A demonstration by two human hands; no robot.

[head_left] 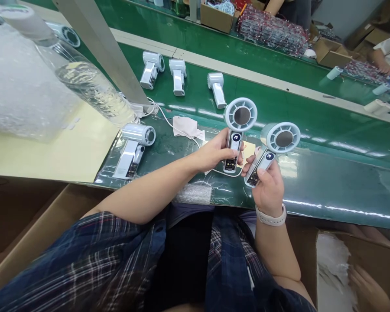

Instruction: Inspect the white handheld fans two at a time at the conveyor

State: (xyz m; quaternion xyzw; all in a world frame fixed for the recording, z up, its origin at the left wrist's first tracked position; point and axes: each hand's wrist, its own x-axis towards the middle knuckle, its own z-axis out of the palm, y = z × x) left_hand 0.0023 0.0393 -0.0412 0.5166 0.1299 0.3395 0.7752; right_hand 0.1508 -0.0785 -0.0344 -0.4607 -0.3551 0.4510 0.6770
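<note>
Tabletop (pixel 338 190) spans L to R in front of you; green strip (pixel 195 82) lies past its far edge. Bottle (pixel 94 91) is nr the tabletop's far L corner. Both your hands are full: L hand (pixel 216 151) has fingers wrapped round the L fan (pixel 239 133) by its handle, R hand (pixel 269 186) same w/ the R fan (pixel 273 151). Both fans are just beside each other, above the tabletop btwn near & far edges. Long axes: heads toward far edge, handle ends toward near edge; R fan leans more to the R. Side fan (pixel 130 154) is nr the near L corner, L hand nearer. Far fans (pixel 178 77), 3 pcs, are on the strip, also nearer L hand. Tissue (pixel 185 126) is nr the far edge. Displays (pixel 236 137) on both held fans read 20.
</note>
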